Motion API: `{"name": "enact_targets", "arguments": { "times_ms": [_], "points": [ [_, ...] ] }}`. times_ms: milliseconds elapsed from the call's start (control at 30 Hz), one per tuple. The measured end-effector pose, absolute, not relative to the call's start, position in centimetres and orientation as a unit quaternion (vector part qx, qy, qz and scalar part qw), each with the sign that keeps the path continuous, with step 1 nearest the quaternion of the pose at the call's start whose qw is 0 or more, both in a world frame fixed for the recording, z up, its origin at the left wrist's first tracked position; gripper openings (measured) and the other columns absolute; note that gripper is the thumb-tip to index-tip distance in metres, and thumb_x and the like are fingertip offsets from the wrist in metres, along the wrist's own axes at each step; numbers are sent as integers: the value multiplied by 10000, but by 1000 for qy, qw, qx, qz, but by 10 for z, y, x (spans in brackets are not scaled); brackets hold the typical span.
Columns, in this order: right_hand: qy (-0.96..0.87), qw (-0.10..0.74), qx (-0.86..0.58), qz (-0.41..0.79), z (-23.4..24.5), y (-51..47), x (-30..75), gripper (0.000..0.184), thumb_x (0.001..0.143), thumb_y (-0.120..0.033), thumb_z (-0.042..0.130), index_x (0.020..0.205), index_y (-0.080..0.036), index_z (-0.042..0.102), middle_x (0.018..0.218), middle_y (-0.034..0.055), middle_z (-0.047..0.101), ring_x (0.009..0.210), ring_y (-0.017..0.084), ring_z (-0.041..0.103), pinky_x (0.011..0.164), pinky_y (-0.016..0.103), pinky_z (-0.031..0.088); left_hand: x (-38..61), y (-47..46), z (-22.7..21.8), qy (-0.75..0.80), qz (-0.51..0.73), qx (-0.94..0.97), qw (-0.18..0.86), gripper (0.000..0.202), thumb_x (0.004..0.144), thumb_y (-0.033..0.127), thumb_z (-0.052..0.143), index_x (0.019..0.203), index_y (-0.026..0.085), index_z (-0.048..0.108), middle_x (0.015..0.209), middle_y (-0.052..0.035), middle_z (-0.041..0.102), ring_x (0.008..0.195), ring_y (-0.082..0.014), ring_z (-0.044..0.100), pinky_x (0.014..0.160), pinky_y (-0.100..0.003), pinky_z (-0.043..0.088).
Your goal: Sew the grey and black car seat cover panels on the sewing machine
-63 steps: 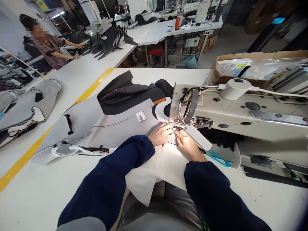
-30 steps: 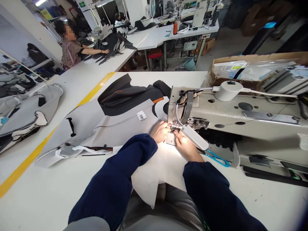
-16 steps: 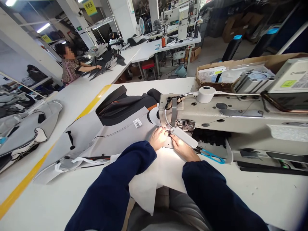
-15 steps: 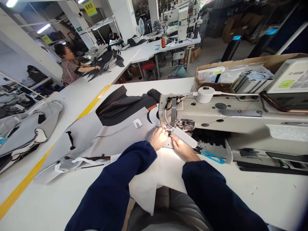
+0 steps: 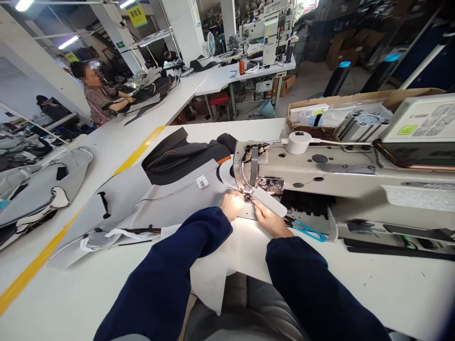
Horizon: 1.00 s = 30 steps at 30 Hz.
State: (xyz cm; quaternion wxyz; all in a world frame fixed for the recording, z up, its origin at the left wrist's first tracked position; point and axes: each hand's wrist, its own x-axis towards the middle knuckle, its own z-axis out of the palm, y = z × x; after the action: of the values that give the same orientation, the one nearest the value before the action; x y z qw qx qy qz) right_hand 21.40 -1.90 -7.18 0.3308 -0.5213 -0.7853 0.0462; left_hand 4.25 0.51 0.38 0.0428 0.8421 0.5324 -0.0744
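At the needle end of a beige sewing machine [image 5: 302, 170], my left hand [image 5: 232, 204] is closed on the edge of a large grey fabric piece [image 5: 177, 196] with a barcode label. My right hand [image 5: 270, 220] is on the other side of the needle, its fingers pinched together; a white lamp head [image 5: 269, 201] partly covers them, and what they hold cannot be made out. The fabric spreads left over the table, with black panels [image 5: 174, 161] behind, and a grey flap [image 5: 209, 279] hangs over the front edge. Blue-handled scissors [image 5: 309, 231] lie beside my right hand.
A cardboard box [image 5: 330, 102] with parts stands behind the machine, near a control panel [image 5: 423, 118]. More grey sewn pieces [image 5: 71, 175] lie left of a yellow tape line [image 5: 39, 263]. A co-worker [image 5: 97, 97] handles dark pieces at the far left.
My hands stay beside the needle with almost no movement. The view shifts slightly. The co-worker's hands have moved left over the dark pieces.
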Motion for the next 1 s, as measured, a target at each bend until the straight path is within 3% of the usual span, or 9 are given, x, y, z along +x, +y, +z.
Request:
{"name": "enact_targets", "arguments": {
  "times_ms": [133,267,367,467,600,733,867,1000],
  "points": [
    [-818,320,-474,65,-65,-29,209,362,930,-212,380,1164,-195,656,977,107,677,927,243,628,827,363,515,-6,1,0,599,-47,793,100,158,834,107,457,853,95,614,911,-161,632,891,-267,593,712,-341,448],
    [-868,298,-382,109,-58,-35,180,441,921,-124,323,1310,-173,526,1118,154,591,1012,244,584,772,351,526,-84,-34,-3,663,-1,728,174,241,885,222,406,698,150,540,678,-39,567,656,-159,542,612,-252,391],
    [-890,287,-340,106,-56,-35,147,499,901,-79,300,1365,-178,456,1398,195,399,1205,297,476,795,389,523,-126,-81,-8,688,127,623,349,248,872,302,421,701,154,521,586,17,485,541,-111,467,533,-212,347],
    [-891,277,-345,100,-55,-35,119,508,911,-77,283,1396,-158,412,1489,187,299,1217,310,442,758,384,519,-140,-123,-10,652,291,447,539,272,784,411,553,750,141,552,594,22,504,525,-101,472,521,-207,357],
    [-886,281,-358,90,-49,-40,103,412,951,-143,302,1300,-152,521,1373,134,491,1051,280,476,795,391,471,-138,-154,-5,607,385,283,635,302,639,381,695,766,127,589,646,4,572,575,-112,529,573,-217,410],
    [-853,282,-423,121,-41,-46,97,345,977,-305,338,1057,-203,657,1081,91,661,821,251,466,643,353,391,-136,-171,-2,584,391,215,678,317,597,345,723,789,109,636,660,-13,611,590,-120,556,591,-219,428],
    [-777,314,-491,235,-38,-43,84,333,919,-423,419,914,-210,675,843,86,670,797,255,482,632,344,366,-133,-184,-4,561,400,200,697,322,605,360,717,791,105,652,680,-31,630,609,-117,569,578,-199,431],
    [-687,380,-506,358,-25,-9,60,330,802,-490,516,803,-197,670,727,60,639,768,239,537,679,351,401,-131,-169,15,557,436,224,671,288,584,351,726,713,122,612,587,7,563,498,-83,498,464,-175,359]
  ]
}}
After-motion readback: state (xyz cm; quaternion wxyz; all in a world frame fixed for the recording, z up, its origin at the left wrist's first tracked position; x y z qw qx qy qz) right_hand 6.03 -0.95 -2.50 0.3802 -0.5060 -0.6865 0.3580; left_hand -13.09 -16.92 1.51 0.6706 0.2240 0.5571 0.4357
